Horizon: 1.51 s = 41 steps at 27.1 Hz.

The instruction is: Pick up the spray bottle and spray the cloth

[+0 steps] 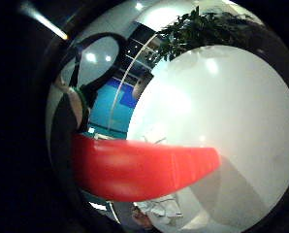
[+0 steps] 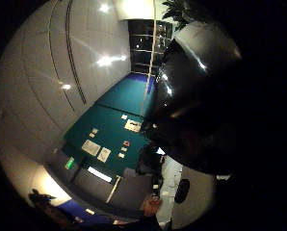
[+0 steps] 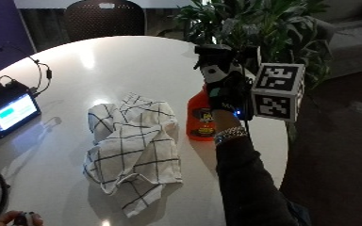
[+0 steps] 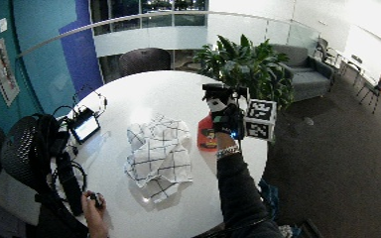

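On the round white table (image 3: 74,174), a crumpled white cloth (image 3: 134,146) with a dark grid check lies just beside the orange-red plastic spray bottle (image 3: 200,117). The gloved right hand (image 3: 226,92) sits at the bottle's upper part beside the cloth, fingers apparently wrapped round its neck. The bottle's smooth red body (image 1: 139,170) fills the palm view.

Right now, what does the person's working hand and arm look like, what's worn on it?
The right hand wears a black glove with a white plastic part near the fingers. A silver metal link wristband circles the wrist, and a dark long sleeve covers the arm below it.
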Each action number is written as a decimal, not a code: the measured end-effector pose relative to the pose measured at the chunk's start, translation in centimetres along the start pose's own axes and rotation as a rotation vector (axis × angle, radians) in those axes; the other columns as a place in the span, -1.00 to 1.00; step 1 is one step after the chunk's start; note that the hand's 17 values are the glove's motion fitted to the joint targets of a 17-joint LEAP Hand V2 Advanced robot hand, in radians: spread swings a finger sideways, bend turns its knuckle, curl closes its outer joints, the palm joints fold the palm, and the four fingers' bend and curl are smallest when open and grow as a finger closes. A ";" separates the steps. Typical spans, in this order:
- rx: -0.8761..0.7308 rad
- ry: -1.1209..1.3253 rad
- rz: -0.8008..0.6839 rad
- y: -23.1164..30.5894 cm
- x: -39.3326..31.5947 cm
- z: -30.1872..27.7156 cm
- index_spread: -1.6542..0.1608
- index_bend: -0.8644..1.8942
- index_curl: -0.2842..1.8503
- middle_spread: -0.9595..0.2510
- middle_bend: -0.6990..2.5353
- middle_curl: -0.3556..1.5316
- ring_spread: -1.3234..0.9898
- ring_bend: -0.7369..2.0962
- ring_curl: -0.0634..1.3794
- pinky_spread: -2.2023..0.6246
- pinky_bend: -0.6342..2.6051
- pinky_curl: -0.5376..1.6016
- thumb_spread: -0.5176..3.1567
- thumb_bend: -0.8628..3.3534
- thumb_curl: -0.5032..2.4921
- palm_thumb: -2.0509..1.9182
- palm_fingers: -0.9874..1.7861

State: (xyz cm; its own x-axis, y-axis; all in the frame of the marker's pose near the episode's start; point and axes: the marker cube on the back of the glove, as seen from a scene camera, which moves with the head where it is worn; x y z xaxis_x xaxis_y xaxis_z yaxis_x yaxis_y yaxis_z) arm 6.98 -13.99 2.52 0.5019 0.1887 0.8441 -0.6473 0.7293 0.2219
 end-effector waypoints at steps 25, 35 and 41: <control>0.252 0.076 -0.233 -0.8 -0.5 -0.3 0.51 -0.22 -0.29 0.21 -0.24 -0.09 -0.04 -0.01 -0.27 0.33 -0.28 -0.12 -0.37 -0.60 -0.28 0.50 0.74; 0.228 0.047 -0.249 -1.7 -0.8 0.4 0.51 -0.21 -0.27 0.21 -0.23 -0.08 -0.04 0.00 -0.27 0.33 -0.28 -0.11 -0.40 -0.60 -0.25 0.50 0.73; 0.172 0.206 -0.337 -2.4 -0.1 -0.5 0.50 -0.22 -0.26 0.21 -0.22 -0.08 -0.04 0.01 -0.27 0.33 -0.28 -0.10 -0.41 -0.60 -0.23 0.51 0.73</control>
State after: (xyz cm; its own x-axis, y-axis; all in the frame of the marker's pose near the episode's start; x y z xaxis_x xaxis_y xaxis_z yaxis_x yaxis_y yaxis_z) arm 8.74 -15.41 1.65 0.7943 0.0992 0.5994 -0.5055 0.6553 0.5613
